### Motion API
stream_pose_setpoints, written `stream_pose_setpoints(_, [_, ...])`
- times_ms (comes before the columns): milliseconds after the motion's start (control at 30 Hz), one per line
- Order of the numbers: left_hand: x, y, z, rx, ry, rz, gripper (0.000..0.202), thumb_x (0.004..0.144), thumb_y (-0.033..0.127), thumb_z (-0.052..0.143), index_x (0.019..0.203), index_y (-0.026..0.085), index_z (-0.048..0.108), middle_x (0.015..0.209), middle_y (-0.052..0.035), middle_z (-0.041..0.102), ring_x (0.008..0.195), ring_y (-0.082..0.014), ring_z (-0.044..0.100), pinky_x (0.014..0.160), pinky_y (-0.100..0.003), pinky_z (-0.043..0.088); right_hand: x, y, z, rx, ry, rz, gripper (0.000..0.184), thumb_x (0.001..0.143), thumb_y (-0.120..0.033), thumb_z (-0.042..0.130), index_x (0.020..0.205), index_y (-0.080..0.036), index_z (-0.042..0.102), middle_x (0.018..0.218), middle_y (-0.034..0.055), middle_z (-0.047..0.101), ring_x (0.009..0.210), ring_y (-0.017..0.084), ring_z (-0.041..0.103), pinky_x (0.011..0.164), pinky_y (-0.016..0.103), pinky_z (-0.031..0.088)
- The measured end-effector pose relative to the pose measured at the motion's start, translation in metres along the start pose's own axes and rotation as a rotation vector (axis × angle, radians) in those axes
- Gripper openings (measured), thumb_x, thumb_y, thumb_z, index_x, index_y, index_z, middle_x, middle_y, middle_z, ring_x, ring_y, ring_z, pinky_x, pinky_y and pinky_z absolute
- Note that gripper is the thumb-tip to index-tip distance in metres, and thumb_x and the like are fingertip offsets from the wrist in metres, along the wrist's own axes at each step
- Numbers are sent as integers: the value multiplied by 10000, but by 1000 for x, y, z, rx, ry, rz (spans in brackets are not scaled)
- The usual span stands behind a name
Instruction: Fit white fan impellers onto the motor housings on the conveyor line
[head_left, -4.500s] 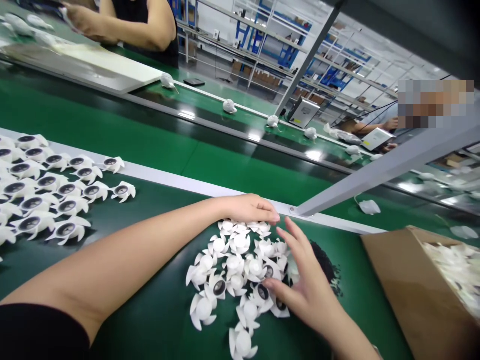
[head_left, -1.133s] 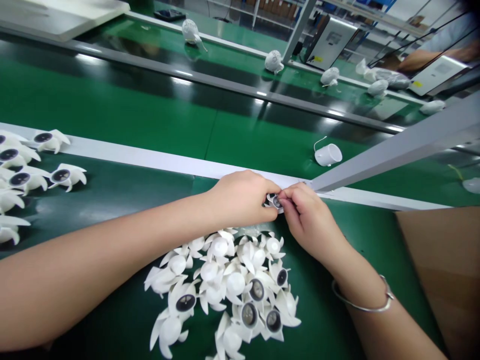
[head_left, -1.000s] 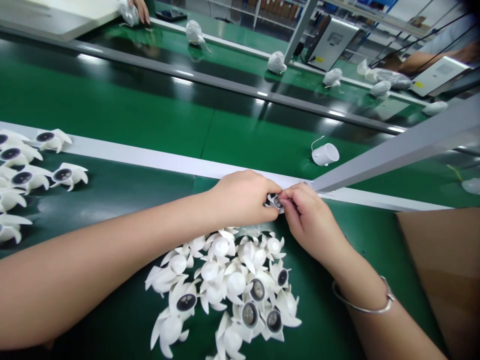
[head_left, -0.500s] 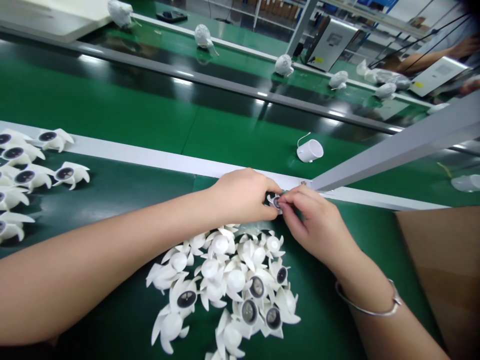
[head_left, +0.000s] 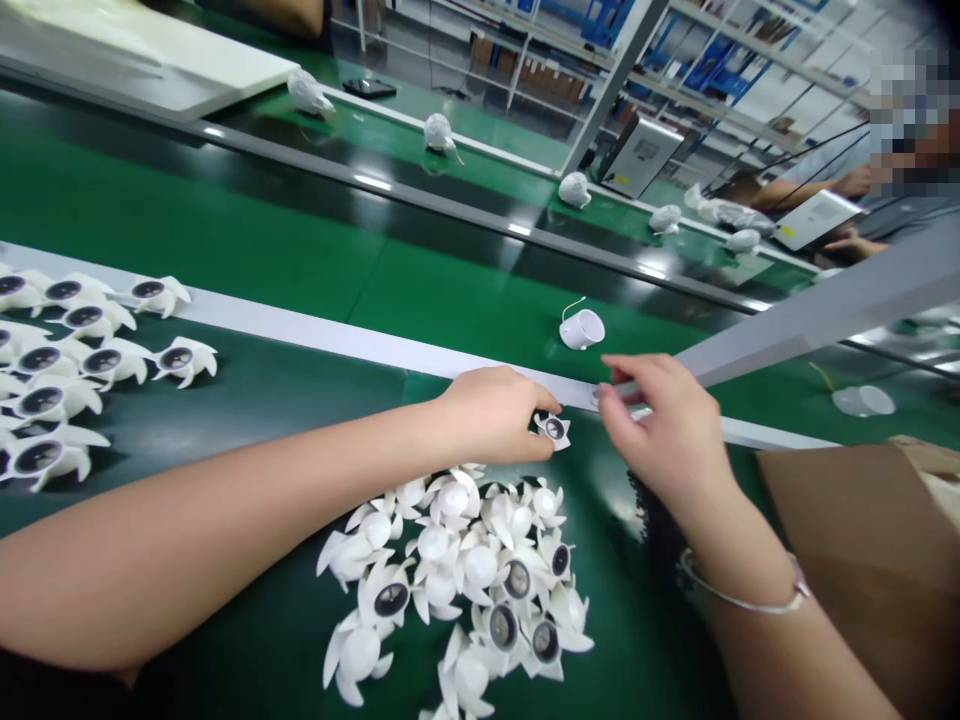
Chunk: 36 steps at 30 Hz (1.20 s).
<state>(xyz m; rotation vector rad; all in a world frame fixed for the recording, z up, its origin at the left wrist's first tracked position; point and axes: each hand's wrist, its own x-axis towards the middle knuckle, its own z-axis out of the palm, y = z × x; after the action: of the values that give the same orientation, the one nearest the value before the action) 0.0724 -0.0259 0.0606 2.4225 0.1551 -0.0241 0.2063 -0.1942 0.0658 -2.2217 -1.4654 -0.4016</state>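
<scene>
My left hand (head_left: 491, 415) lies at the front of the white rail, its fingertips at a small white finned part with a dark round centre (head_left: 553, 430). The part seems pinched there, though the grip is partly hidden. My right hand (head_left: 667, 425) is a little to the right, its fingers apart and nothing visible in them. Below both hands lies a loose pile of larger white finned parts (head_left: 480, 568) on the dark green belt (head_left: 247, 590), many showing dark round centres. A bangle circles my right wrist (head_left: 742, 600).
Neat rows of finned parts (head_left: 112, 365) lie at the left. A cardboard box (head_left: 847, 530) stands at the right, and a grey metal bar (head_left: 810, 320) crosses above. Beyond the white rail (head_left: 315, 335) are a white cup with a wire (head_left: 582, 328), wrapped white objects (head_left: 574, 189) and a co-worker's arms (head_left: 817, 190).
My right hand has let go of the small part and moved right, away from my left hand. The view has shifted, so the rows, cup and far objects sit in new places.
</scene>
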Motion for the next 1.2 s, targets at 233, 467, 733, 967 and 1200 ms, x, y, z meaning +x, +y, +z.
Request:
stream_pose_setpoints(233, [-6,-2,3,19,8,16,458,769,442,592,1191,303,703,1011,-2,737,859,-228,652,612,-295,404,88,3,51,-276,-313,179,626,691,-63,604,1302,-195,567,1295,226,483,1080,380,543,786,500,514])
stream_pose_setpoints(467, [-9,-6,-3,62,-6,110,700,684,551,700,1291,237,550,957,-39,711,800,-248,652,572,-293,365,55,-29,9,-281,-166,175,258,779,-311,695,975,-174,598,990,125,559,754,245,583,619,364,479])
stream_pose_setpoints(733, [-1,-21,-21,-239,-180,152,614,653,513,793,1107,225,495,755,48,620,638,-142,570,554,-239,358,-34,-14,-7,571,-60,234,252,861,-387,703,1052,-235,643,1172,91,662,1073,239,643,848,392,572])
stream_pose_setpoints(967, [7,-29,-13,-589,-128,10,445,771,578,698,946,219,500,661,54,573,558,-116,552,506,-213,361,-41,-25,6,421,-48,82,188,824,-281,745,1008,-239,746,1236,88,676,1124,258,655,999,463,542])
stream_pose_setpoints(1200, [16,-21,-7,-493,-90,-176,402,733,544,721,876,217,537,632,14,649,538,-147,583,442,-211,364,-42,-26,15,365,-52,139,217,801,-279,767,1009,-217,776,1165,93,707,1065,275,691,998,445,555])
